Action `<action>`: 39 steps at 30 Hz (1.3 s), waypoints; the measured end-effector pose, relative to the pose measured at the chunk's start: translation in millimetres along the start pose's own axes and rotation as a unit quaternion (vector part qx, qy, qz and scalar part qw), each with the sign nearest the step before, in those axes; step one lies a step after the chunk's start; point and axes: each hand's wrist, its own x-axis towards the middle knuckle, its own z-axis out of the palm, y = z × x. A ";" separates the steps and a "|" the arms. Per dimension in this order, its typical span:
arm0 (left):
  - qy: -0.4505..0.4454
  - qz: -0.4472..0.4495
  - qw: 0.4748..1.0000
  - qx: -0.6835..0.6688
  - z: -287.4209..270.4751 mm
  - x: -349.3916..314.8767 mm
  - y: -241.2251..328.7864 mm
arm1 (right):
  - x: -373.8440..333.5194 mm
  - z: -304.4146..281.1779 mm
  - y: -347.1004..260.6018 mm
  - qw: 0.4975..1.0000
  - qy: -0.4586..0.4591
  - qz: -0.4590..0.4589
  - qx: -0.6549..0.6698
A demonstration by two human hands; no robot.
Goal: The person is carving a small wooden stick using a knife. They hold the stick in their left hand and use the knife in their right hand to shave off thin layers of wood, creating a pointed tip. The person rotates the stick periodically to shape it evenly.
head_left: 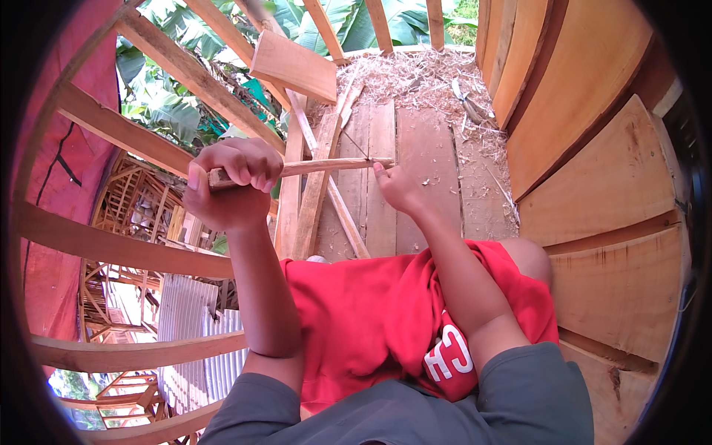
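My left hand is closed in a fist around the near-left end of a slim, rough wooden stick. The stick runs sideways across the middle of the view, above the plank floor. At its right end my right hand has its fingers closed, with the thumb pressed against the wood. A thin dark rod slants from the far left to meet the stick close to my right fingertips; how it is joined is too small to make out.
Long timber pieces stand or lean just beyond my left hand, with a short board above them. Wood shavings cover the far floor planks. Slatted wooden rails line the left; wide boards wall the right.
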 end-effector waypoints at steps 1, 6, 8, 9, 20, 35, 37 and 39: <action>0.059 0.001 0.998 0.006 -0.4 -4.9 2.7 | -5.4 9.3 -16.4 1.000 0.027 -0.004 0.014; 0.132 0.029 0.990 0.028 9.2 -14.8 5.0 | -19.6 -3.1 -43.8 0.996 0.004 -0.074 0.039; 0.137 0.029 0.989 0.047 16.8 -16.9 0.3 | -15.0 -0.3 -28.7 0.998 0.019 -0.043 0.042; 0.132 0.035 0.989 0.058 18.5 -14.5 -1.6 | -19.4 1.7 -29.8 0.997 0.034 -0.058 0.047; 0.311 0.077 0.942 0.100 37.2 -16.9 -1.3 | -41.8 2.0 -95.8 0.980 -0.015 -0.151 0.126; 0.337 0.078 0.935 0.073 15.9 -12.3 6.2 | -42.3 11.2 -86.8 0.943 -0.053 -0.277 0.180; 0.338 0.075 0.935 0.076 15.5 -14.9 5.6 | -35.7 15.9 -76.1 0.946 -0.030 -0.285 0.149; 0.340 0.074 0.933 0.091 16.0 -15.7 3.7 | -31.8 18.2 -69.1 0.943 -0.040 -0.290 0.157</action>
